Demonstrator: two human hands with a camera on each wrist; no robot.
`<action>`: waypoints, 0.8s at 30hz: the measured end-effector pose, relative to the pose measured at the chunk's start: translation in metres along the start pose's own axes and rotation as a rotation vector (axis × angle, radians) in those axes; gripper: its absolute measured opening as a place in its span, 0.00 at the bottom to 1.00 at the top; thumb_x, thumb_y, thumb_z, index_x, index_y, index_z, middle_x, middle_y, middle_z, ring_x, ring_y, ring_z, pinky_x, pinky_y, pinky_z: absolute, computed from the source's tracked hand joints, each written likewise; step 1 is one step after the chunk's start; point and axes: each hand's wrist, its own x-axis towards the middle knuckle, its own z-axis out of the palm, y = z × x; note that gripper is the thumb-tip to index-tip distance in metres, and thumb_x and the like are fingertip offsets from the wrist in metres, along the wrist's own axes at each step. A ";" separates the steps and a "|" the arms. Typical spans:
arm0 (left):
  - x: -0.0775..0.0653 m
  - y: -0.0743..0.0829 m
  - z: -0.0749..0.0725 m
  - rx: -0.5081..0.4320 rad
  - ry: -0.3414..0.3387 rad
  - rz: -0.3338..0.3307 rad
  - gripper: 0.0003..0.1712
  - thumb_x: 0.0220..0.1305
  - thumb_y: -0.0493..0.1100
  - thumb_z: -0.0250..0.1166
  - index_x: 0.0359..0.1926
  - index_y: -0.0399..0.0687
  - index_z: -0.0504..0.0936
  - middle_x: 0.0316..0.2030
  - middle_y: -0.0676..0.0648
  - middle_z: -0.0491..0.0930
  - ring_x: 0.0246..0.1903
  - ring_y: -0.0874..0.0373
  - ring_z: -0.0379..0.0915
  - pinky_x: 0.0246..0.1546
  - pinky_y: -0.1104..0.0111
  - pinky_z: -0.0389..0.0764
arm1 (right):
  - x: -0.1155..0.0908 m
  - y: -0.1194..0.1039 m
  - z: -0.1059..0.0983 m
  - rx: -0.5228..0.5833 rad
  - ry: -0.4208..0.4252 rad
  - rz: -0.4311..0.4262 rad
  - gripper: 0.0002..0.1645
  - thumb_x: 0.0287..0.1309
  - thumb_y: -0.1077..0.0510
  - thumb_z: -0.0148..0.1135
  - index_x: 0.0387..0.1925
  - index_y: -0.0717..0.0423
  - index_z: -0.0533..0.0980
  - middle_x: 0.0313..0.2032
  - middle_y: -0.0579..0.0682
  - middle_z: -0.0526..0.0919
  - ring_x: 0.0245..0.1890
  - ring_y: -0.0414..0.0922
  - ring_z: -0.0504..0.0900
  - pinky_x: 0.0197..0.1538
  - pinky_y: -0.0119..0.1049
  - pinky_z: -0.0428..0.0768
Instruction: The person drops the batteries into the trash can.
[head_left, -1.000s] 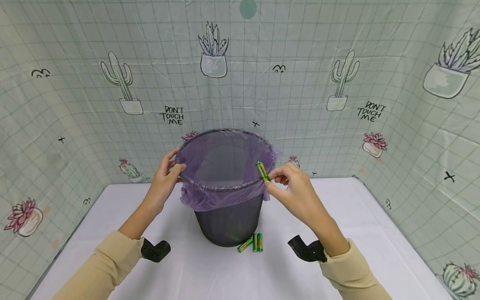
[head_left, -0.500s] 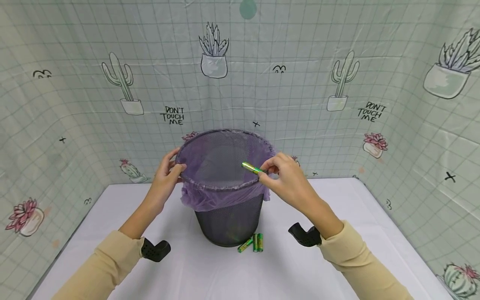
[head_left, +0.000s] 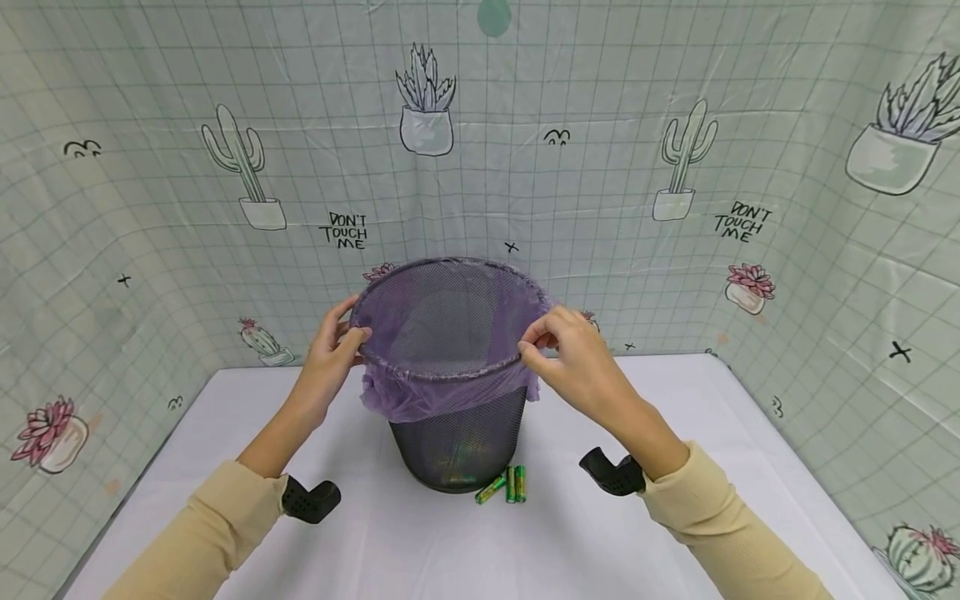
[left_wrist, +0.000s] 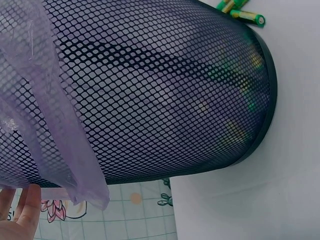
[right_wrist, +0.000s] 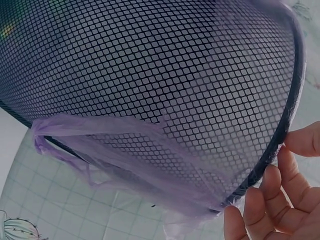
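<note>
A black wire-mesh wastebasket [head_left: 459, 450] lined with a purple bin bag [head_left: 427, 398] stands upright on the table. My left hand [head_left: 330, 354] holds its rim at the left, thumb on the inner side; some of its fingers [left_wrist: 31, 205] show in the left wrist view. At the right rim is my right hand [head_left: 573, 358], its fingers loosely bent with nothing between them. In the right wrist view, its thumb [right_wrist: 304, 139] and index fingertip are beside the rim. Three green batteries [head_left: 511, 485] lie by the basket's base. Blurred green and yellow shapes show through the mesh inside.
A white-covered table [head_left: 645, 533] carries the basket. Behind and at both sides hangs a gridded curtain [head_left: 600, 167] printed with cacti. Black camera mounts [head_left: 311, 502] sit at both wrists.
The right hand moved left to the rim with a battery, which tilted inward over the opening and is now gone from its fingers. The left hand stays on the rim.
</note>
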 end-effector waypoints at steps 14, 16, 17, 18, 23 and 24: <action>0.000 0.002 0.000 0.000 0.005 -0.011 0.35 0.67 0.44 0.46 0.73 0.55 0.46 0.63 0.38 0.61 0.56 0.46 0.63 0.43 0.78 0.71 | -0.034 0.021 0.011 0.069 0.048 0.069 0.05 0.59 0.57 0.58 0.35 0.55 0.74 0.33 0.47 0.76 0.35 0.42 0.72 0.44 0.40 0.75; 0.000 0.002 0.000 0.001 0.006 -0.013 0.35 0.67 0.44 0.46 0.73 0.55 0.46 0.63 0.38 0.61 0.56 0.47 0.63 0.43 0.78 0.71 | -0.040 0.026 0.016 0.073 0.048 0.081 0.05 0.59 0.57 0.59 0.35 0.55 0.75 0.32 0.46 0.76 0.34 0.41 0.71 0.44 0.41 0.75; 0.000 0.002 0.000 0.002 0.006 -0.013 0.35 0.67 0.44 0.47 0.73 0.55 0.46 0.63 0.38 0.61 0.56 0.47 0.63 0.43 0.78 0.71 | -0.043 0.029 0.019 0.076 0.048 0.087 0.05 0.59 0.57 0.59 0.35 0.54 0.75 0.32 0.46 0.76 0.34 0.41 0.71 0.44 0.41 0.75; 0.000 0.002 0.000 0.005 0.006 -0.012 0.35 0.67 0.44 0.47 0.73 0.55 0.46 0.63 0.38 0.61 0.56 0.47 0.63 0.43 0.78 0.71 | -0.046 0.031 0.022 0.080 0.047 0.095 0.05 0.59 0.57 0.59 0.35 0.54 0.75 0.32 0.46 0.76 0.34 0.41 0.71 0.43 0.41 0.75; 0.000 0.000 0.000 0.001 0.004 -0.010 0.35 0.67 0.44 0.47 0.73 0.55 0.46 0.63 0.38 0.60 0.56 0.47 0.63 0.43 0.79 0.71 | -0.059 0.044 0.036 0.079 0.037 0.144 0.06 0.57 0.56 0.61 0.35 0.54 0.77 0.31 0.45 0.76 0.33 0.40 0.71 0.42 0.39 0.75; 0.000 0.000 0.000 -0.001 0.003 -0.008 0.35 0.67 0.44 0.47 0.73 0.55 0.46 0.63 0.38 0.61 0.56 0.47 0.63 0.43 0.79 0.71 | -0.061 0.046 0.039 0.078 0.033 0.156 0.07 0.57 0.56 0.62 0.35 0.54 0.77 0.31 0.44 0.76 0.33 0.40 0.71 0.41 0.39 0.75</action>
